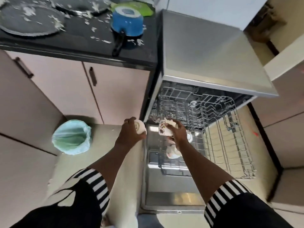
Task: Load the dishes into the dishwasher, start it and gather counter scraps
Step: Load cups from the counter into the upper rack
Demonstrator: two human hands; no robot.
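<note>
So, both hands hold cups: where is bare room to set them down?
The pulled-out rack is free across its right and near rows, beyond the cups already by its left edge. The counter is crowded with pans, a blue pot and scraps.

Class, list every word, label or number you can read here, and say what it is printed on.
"SISTA", slightly blurred: on the white cup held in the left hand.
Decorated mug in the right hand: print too blurred to read.
No other text is legible.
</note>
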